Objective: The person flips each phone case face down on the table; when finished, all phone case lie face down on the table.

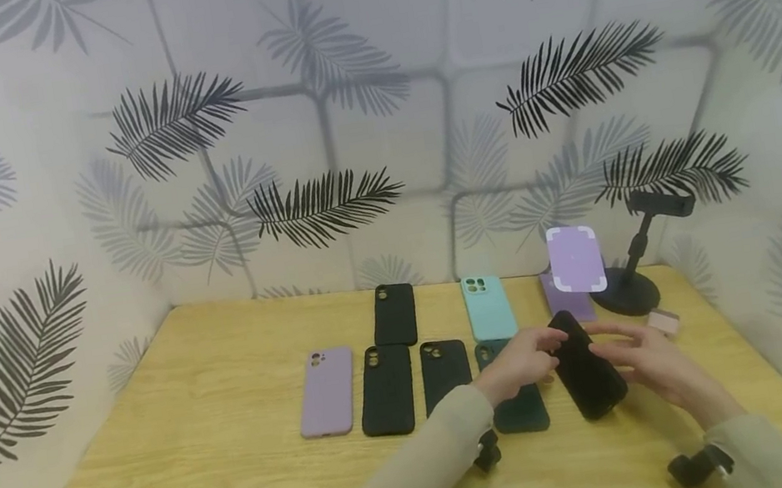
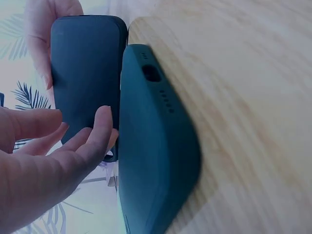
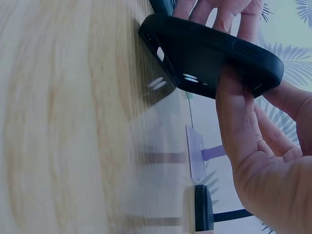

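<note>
In the head view a black phone case (image 1: pixel 586 371) is raised off the table at a tilt, between both hands. My right hand (image 1: pixel 652 365) grips it along its right edge. The right wrist view shows the case's hollow inside (image 3: pixel 200 61), with fingers of the right hand (image 3: pixel 263 131) against it. Loosely bent fingers of my left hand (image 1: pixel 518 364) are at the case's left edge. In the left wrist view, the left hand's thumb (image 2: pixel 34 122) stands apart from its fingers. A dark green phone case (image 2: pixel 151 141) lies on the table beside the left hand.
Two black cases (image 1: pixel 386 392) (image 1: pixel 394 315), a dark case (image 1: pixel 445 367), a lilac case (image 1: pixel 326 393) and a turquoise case (image 1: pixel 489 309) lie on the wooden table (image 1: pixel 186 443). A purple stand (image 1: pixel 575 258), a black stand (image 1: pixel 625 289) and a small pale block (image 1: pixel 664 321) stand right.
</note>
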A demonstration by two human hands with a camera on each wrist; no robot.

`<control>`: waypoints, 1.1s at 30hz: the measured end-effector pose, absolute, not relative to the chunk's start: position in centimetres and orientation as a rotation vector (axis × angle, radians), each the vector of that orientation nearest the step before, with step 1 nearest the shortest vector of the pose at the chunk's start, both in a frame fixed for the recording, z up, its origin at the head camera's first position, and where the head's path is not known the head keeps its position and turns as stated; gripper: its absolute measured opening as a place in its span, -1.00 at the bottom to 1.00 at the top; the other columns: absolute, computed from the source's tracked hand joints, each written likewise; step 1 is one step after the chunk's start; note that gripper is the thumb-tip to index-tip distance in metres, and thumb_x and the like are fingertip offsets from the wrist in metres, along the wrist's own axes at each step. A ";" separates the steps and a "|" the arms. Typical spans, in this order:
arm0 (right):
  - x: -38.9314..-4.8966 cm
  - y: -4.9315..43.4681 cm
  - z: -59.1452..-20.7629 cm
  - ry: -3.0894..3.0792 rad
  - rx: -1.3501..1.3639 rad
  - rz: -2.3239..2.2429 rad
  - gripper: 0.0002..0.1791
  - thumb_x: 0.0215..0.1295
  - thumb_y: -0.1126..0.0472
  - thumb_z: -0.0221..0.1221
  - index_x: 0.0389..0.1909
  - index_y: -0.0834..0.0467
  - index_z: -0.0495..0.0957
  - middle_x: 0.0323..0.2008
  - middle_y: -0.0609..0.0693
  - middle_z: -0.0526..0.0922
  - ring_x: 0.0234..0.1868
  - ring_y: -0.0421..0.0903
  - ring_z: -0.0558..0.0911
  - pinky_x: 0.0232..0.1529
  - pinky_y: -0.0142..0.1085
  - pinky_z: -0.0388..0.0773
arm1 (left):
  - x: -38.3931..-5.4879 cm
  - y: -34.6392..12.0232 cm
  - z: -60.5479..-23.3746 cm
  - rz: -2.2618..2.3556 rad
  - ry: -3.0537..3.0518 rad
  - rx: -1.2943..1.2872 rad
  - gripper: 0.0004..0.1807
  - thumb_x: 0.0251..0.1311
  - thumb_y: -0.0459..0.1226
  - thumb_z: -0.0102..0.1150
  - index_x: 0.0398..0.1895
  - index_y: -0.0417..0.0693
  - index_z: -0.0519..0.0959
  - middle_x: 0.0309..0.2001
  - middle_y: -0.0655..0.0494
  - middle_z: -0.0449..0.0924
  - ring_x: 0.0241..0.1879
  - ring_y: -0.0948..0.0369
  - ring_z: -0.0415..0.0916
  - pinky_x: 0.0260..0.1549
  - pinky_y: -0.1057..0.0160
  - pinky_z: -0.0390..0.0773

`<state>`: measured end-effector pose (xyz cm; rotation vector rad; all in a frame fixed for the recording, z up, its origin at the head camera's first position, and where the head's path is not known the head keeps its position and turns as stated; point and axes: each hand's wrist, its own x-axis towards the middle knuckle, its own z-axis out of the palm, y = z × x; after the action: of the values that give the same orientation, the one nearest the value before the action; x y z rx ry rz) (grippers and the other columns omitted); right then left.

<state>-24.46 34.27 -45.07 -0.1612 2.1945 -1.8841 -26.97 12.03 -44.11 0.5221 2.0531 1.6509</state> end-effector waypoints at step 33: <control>-24.7 35.0 -46.0 2.407 -0.086 -1.398 -0.40 0.39 0.22 0.18 0.29 0.51 0.29 -0.29 0.04 0.65 -0.31 -0.14 0.61 -0.32 -0.25 0.72 | -27.8 11.3 -44.6 1.537 2.087 0.462 -0.62 0.28 -0.51 0.08 0.18 -0.29 0.52 0.15 -0.23 0.54 0.02 0.04 0.60 -0.15 0.11 0.70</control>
<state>-24.67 34.96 -45.99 -0.0863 2.4068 -1.3976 -27.78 11.32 -44.57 0.4617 2.0869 1.5373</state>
